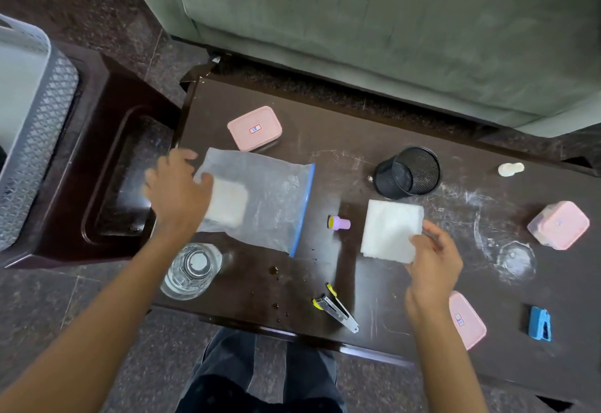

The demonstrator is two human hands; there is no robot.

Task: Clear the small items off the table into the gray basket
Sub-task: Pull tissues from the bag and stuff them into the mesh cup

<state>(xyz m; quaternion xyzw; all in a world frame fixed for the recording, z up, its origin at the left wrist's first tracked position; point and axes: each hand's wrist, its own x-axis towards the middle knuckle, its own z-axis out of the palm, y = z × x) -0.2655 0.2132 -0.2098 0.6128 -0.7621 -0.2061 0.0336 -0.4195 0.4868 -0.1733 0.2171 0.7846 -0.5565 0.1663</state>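
On the dark table (357, 133) almost everything is left to clear, as far as I can judge. My left hand (177, 190), a little blurred, has its fingers curled over the left edge of the zip-top bag (266, 191), thumb on top, so I read it as gripping the bag; a pale pad (229, 206) lies inside under the plastic. My right hand (434, 260) pinches the near right corner of a white square pad (388, 233) between thumb and fingertips, and that pad looks flat on the wood. The gray basket (35, 126) sits well off to the left on a dark stool (107, 139), only partly in view, and I cannot tell whether anything is in it. Waiting on the table are three pink lidded boxes, one at the back (254, 128), one far right (557, 230) and one near edge (468, 321) partly behind my wrist, plus a tipped black mesh cup (406, 173), a small purple stamp (339, 222), an open stapler (336, 308), a blue clip-like item (540, 324), a small white lump (510, 169) and a drinking glass (192, 271). I would call this very early, with the bag and pad likely first to go.
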